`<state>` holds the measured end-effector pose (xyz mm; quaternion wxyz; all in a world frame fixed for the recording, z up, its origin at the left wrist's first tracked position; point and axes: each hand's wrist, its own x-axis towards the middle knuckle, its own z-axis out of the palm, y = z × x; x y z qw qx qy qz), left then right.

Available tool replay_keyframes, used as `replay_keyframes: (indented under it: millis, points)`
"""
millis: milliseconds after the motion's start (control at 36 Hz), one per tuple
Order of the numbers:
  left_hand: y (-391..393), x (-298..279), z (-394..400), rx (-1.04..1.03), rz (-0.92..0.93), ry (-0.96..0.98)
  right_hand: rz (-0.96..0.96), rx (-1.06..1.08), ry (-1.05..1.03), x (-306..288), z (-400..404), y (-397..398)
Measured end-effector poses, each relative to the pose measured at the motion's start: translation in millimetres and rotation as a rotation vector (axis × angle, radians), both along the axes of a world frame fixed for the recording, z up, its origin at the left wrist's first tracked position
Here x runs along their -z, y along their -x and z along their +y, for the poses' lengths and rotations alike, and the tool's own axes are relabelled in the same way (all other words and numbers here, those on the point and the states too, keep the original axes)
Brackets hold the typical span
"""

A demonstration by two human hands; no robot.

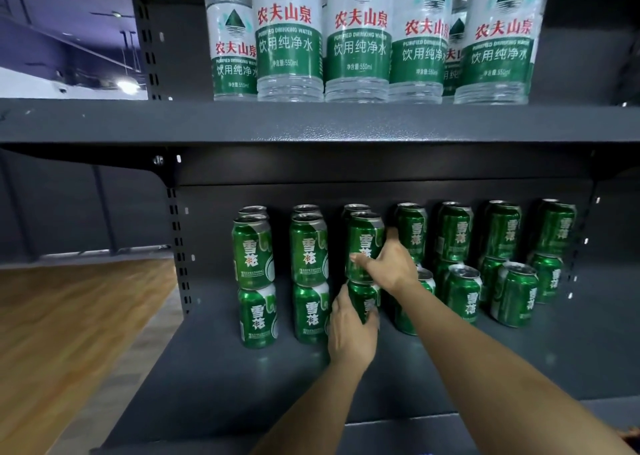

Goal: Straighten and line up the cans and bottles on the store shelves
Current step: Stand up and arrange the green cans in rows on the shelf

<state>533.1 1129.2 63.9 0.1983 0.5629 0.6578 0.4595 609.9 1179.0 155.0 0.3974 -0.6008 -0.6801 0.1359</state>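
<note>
Green beer cans stand in two-high stacks on the lower shelf (214,378). In the third stack from the left, my right hand (391,264) grips the upper can (363,236) from its right side. My left hand (349,333) holds the lower can (363,298) of that same stack from the front. Two neat stacks (254,274) (309,274) stand to the left. On the right, front cans (462,293) (515,295) lean and sit out of line. Water bottles (356,35) with green labels stand along the upper shelf (311,122).
A black slotted upright (178,246) marks the shelf's left end, with wooden floor (69,333) beyond it. The shelf's back panel (346,195) is close behind the cans. Bare shelf surface lies in front of the cans.
</note>
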Motion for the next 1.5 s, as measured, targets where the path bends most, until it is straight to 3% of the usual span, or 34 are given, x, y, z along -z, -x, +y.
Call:
replay_keyframes:
  millis: [278,528,611,750,944,1083,1278,1500]
  points:
    - [-2.1,2.6,-0.1,-0.021,0.039,0.001,-0.022,-0.027,0.043,3.0,1.5,-3.7]
    - [-12.5,3.9,-7.8,-0.162,0.034,-0.125,0.069,-0.048,0.054,27.8,-4.9,-13.1]
    - [-18.9,1.7,-13.1,-0.169,0.072,-0.232,0.093,0.085,-0.056,33.0,-8.6,-24.8]
    - [-43.6,2.7,-11.6,0.001,0.183,-0.362,0.198,0.451,-0.225,42.4,-8.3,-70.9]
    - [-97.6,1.5,2.4,0.017,0.223,-0.365,0.177,0.674,-0.101,55.3,-3.1,-161.5]
    - [-124.2,5.5,16.0,-0.112,0.174,-0.292,0.265,0.555,0.009,64.2,14.5,-216.3]
    - [-142.7,9.1,26.5,-0.22,-0.077,-0.112,0.426,0.297,0.218,82.0,46.5,-253.9]
    - [-137.5,14.6,29.0,-0.233,-0.036,-0.005,0.213,0.279,0.246,100.1,67.1,-265.3]
